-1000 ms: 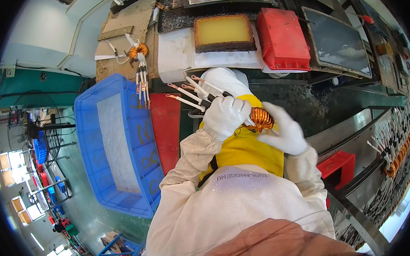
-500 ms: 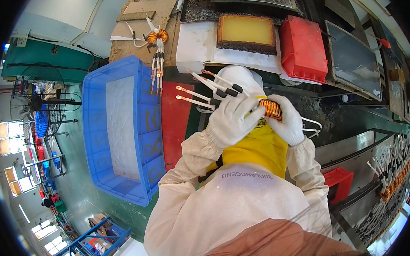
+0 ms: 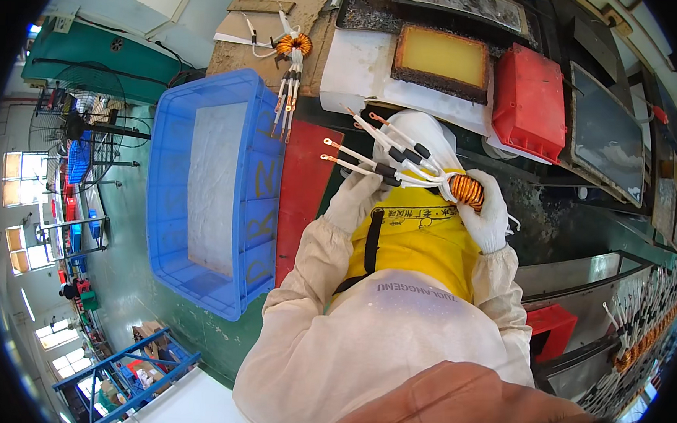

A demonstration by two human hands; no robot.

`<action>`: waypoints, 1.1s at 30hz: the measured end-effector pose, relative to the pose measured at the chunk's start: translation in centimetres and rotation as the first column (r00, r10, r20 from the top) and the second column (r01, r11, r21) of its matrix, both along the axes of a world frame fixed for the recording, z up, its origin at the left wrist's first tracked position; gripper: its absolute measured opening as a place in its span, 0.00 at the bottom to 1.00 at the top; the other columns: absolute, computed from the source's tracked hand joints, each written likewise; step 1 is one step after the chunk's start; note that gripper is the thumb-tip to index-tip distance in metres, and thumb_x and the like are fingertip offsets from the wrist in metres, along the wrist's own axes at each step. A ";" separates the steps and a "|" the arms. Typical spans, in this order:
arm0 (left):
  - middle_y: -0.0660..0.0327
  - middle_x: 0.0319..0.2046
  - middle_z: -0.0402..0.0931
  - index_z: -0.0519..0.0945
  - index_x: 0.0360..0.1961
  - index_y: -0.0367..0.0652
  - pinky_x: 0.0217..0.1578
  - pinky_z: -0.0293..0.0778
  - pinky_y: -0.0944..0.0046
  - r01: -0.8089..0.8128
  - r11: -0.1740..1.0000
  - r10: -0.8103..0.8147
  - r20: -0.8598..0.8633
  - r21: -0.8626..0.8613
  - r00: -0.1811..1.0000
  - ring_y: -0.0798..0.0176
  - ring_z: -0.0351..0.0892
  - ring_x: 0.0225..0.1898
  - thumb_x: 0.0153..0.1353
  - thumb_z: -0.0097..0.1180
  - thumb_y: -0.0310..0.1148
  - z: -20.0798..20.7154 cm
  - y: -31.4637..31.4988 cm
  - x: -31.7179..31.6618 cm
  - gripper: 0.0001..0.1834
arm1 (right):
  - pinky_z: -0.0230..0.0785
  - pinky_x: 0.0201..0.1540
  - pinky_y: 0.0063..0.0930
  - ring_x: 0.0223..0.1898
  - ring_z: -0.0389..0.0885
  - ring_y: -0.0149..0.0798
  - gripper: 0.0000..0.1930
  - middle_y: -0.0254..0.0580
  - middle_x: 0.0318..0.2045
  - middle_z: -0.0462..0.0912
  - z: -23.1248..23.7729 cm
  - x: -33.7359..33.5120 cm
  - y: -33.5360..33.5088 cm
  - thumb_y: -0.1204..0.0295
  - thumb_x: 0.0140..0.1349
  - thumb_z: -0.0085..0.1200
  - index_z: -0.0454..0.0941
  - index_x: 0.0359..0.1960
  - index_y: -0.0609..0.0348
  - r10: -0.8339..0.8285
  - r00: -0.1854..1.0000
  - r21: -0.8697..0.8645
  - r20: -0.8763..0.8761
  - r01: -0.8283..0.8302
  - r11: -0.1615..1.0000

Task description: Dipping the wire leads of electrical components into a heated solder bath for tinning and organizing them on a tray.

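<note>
My gloved right hand (image 3: 491,218) is closed around an orange copper-wound toroidal coil (image 3: 466,191), above my lap. White leads (image 3: 418,179) run from the coil toward the upper left. They carry black sleeves and end in copper ring terminals (image 3: 328,142). My gloved left hand (image 3: 354,198) grips the lower leads near a black sleeve; its fingers are partly hidden behind them. Over my light work clothes, a yellow apron (image 3: 421,243) lies beneath the coil. A similar coil (image 3: 294,46) with white leads rests on the cardboard-covered bench (image 3: 316,53) ahead.
A blue plastic crate (image 3: 241,206) stands to my left, beside a red panel (image 3: 305,194). On the bench ahead sit a tray of yellowish material (image 3: 444,58) and a red plastic bin (image 3: 530,99). Several more coils (image 3: 638,346) line a rack at the right.
My left hand has moved from the coil down and left to the lower leads, uncovering the leads and apron. The coil has shifted slightly right, still in my right hand. The view has turned somewhat.
</note>
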State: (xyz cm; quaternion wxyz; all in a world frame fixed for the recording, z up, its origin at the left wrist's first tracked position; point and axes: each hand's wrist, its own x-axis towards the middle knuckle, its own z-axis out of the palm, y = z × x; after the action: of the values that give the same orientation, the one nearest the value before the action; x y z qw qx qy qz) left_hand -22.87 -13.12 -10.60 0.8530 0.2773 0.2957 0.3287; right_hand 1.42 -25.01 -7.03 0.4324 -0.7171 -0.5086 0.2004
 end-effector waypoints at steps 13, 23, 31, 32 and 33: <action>0.58 0.40 0.78 0.74 0.49 0.39 0.49 0.78 0.59 -0.011 0.994 0.039 0.263 -0.109 0.964 0.61 0.79 0.43 0.71 0.48 0.38 -1.5 -0.1 1.8 0.14 | 0.70 0.55 0.31 0.48 0.79 0.47 0.27 0.48 0.46 0.78 0.0 -1.2 -0.7 0.83 0.45 0.56 0.72 0.52 0.60 -0.045 0.999 -0.045 0.026 0.046 0.998; 0.57 0.44 0.78 0.71 0.57 0.38 0.44 0.79 0.62 -0.144 0.980 0.168 0.182 -0.139 0.969 0.62 0.80 0.44 0.72 0.44 0.44 0.3 0.0 0.8 0.22 | 0.67 0.58 0.30 0.51 0.77 0.44 0.27 0.48 0.48 0.76 -1.0 -0.5 -0.4 0.85 0.45 0.54 0.71 0.53 0.62 0.015 0.999 -0.022 -0.034 -0.016 1.000; 0.48 0.55 0.75 0.71 0.59 0.39 0.51 0.80 0.54 -0.071 0.997 0.055 0.400 0.025 0.915 0.51 0.78 0.55 0.72 0.45 0.40 -1.4 1.4 -2.7 0.21 | 0.70 0.54 0.30 0.48 0.79 0.46 0.27 0.47 0.45 0.77 -2.0 0.1 -0.3 0.84 0.45 0.56 0.72 0.52 0.60 -0.011 0.995 0.031 -0.098 0.014 0.999; 0.45 0.57 0.74 0.70 0.60 0.38 0.52 0.80 0.51 -0.035 0.998 0.052 0.506 -0.044 0.861 0.48 0.76 0.57 0.70 0.49 0.34 -1.2 1.4 -2.6 0.20 | 0.69 0.54 0.30 0.48 0.79 0.45 0.27 0.47 0.45 0.77 -2.2 0.2 -0.4 0.84 0.45 0.55 0.72 0.52 0.61 -0.005 0.989 0.017 -0.145 0.008 1.000; 0.45 0.57 0.74 0.70 0.60 0.38 0.52 0.80 0.51 -0.034 0.998 0.052 0.508 -0.045 0.860 0.48 0.76 0.57 0.70 0.49 0.34 -1.1 1.2 -2.5 0.20 | 0.69 0.54 0.30 0.48 0.79 0.45 0.27 0.47 0.45 0.77 -2.4 0.3 -0.4 0.84 0.45 0.55 0.72 0.52 0.61 -0.006 0.990 0.016 -0.143 0.009 1.000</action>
State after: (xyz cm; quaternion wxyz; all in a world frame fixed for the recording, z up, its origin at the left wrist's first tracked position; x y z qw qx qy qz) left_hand -25.37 -11.95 -11.67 0.8979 0.1597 0.0720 0.4039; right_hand 1.75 -25.45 -9.39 0.4746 -0.6990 -0.4753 0.2454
